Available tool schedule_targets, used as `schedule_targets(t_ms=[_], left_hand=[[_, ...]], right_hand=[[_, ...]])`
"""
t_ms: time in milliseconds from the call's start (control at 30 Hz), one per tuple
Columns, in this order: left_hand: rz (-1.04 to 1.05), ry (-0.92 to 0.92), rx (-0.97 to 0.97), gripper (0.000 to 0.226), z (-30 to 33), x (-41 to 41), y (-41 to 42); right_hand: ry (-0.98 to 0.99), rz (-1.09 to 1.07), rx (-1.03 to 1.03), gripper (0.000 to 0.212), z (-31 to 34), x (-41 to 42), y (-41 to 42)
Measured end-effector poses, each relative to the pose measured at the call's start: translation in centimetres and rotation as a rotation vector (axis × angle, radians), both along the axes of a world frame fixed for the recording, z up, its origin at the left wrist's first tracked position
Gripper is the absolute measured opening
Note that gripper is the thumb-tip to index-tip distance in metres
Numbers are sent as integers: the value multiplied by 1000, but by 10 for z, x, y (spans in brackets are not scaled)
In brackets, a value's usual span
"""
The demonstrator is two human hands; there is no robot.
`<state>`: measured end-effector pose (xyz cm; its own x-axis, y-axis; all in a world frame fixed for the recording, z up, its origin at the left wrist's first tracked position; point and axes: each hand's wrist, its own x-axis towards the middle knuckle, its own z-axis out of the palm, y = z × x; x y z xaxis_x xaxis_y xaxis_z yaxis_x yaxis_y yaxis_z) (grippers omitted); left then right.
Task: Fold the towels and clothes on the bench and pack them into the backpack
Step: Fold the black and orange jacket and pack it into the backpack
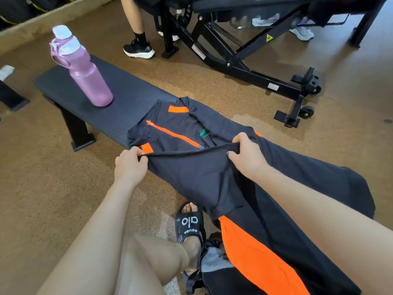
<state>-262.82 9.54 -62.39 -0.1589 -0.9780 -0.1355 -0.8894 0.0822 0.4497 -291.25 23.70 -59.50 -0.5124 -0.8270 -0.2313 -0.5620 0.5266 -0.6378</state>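
Note:
A dark navy top (176, 128) with an orange zip and orange patches lies spread on the black flat bench (119, 101). Its lower part is lifted into a fold across the bench. My left hand (129, 165) pinches the near edge of that fold. My right hand (247, 155) grips the far edge of the same fold. A second dark garment with a wide orange stripe (259, 258) hangs off the bench's right end toward the floor. Below it at the bottom, partly hidden, is a black and grey bag (210, 267), likely the backpack.
A pink water bottle (85, 71) stands upright on the bench's left end. An adjustable black weight bench (244, 60) stands behind, with another person's leg and shoe (139, 48) beside it. My foot in a black slide (189, 222) rests on the brown floor.

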Motion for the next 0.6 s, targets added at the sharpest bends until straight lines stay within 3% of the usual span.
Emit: schedule_targets(t_ms=[233,433,533,600], left_hand=[[153,-74,-31,24,1,0,-4],[64,-118,-250,32,13,-26,11],[-47,-16,-338,44,20,-47,19],[40,56,-239,59,23,-53,17]], right_hand=[[66,20,-265,21,-3,15,-8],[521,215,47,28,-16,15,-6],[735,207,-7,43,-19,18,0],[805,231,-60,49,-19,16,5]])
